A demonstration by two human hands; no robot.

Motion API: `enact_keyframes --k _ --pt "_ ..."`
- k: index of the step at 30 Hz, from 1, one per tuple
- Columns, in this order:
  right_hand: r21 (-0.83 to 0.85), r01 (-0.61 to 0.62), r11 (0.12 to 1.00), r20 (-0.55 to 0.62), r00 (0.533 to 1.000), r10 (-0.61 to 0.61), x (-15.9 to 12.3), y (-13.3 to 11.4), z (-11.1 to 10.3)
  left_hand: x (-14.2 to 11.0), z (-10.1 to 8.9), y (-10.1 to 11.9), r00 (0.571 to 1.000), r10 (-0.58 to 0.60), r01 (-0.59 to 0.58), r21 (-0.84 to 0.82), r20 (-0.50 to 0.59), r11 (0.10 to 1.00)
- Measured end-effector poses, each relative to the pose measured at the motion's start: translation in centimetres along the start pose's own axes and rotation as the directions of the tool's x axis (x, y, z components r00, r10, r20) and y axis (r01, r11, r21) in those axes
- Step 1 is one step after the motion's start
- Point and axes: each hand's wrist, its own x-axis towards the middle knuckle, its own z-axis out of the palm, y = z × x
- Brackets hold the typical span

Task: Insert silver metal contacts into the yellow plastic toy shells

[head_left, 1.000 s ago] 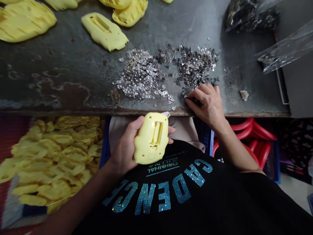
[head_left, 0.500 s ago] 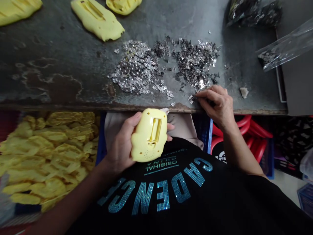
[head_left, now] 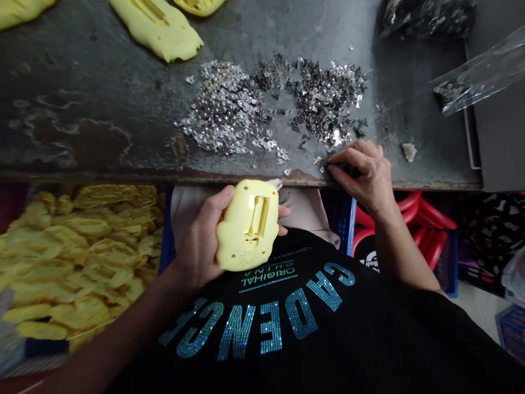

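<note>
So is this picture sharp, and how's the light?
In the head view, the silver metal sequins sparkle with small glare on the dark metal tabletop; the yellow plastic shell in the left hand looks sharp; the heap of yellow plastic shells at lower left looks slightly softer, in dimmer light.

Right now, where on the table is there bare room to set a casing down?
The dark metal table has a bare patch left of the silver sequins, below the yellow plastic casing; another lies between the dark sequins and the clear plastic bag. It is crowded at the sequins around the right hand.
</note>
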Motion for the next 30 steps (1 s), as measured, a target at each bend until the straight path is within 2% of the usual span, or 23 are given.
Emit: enact_keyframes --k 5,10,14,18,22,24,27,30 --pt "-0.026 -0.02 0.999 0.034 0.999 0.02 -0.4 -0.1 -0.9 0.2 -0.2 -0.2 0.999 0.021 -0.021 -0.021 0.042 1.0" --pt "0.059 0.047 0.997 0.085 0.995 -0.052 0.4 0.2 -0.5 0.3 -0.1 -0.3 1.0 0.007 -0.007 -0.012 0.019 1.0" --pt "0.118 0.072 0.99 0.073 0.994 -0.081 0.5 0.0 -0.8 0.2 -0.2 -0.4 0.999 0.01 -0.009 -0.034 0.043 0.999" --pt "0.303 0.119 0.946 0.015 0.991 -0.13 0.0 -2.2 -1.3 0.3 0.0 -0.6 0.991 -0.002 0.015 -0.097 0.134 0.995" --pt "0.443 0.143 0.885 -0.005 0.988 -0.157 0.1 -4.9 -1.2 0.6 0.3 -0.9 0.962 -0.013 0.058 -0.158 0.273 0.986" --pt "0.477 0.189 0.858 -0.02 0.979 -0.204 0.4 -5.8 -1.0 0.7 0.5 -1.1 0.949 -0.004 0.065 -0.183 0.315 0.981" --pt "0.492 0.291 0.82 -0.054 0.951 -0.305 0.9 -6.6 -0.9 0.6 0.6 -1.4 0.952 0.024 0.045 -0.216 0.304 0.975" --pt "0.427 0.33 0.842 -0.015 0.933 -0.358 1.4 -7.2 -1.1 0.3 0.5 -1.5 0.947 0.003 0.074 -0.228 0.321 0.971"
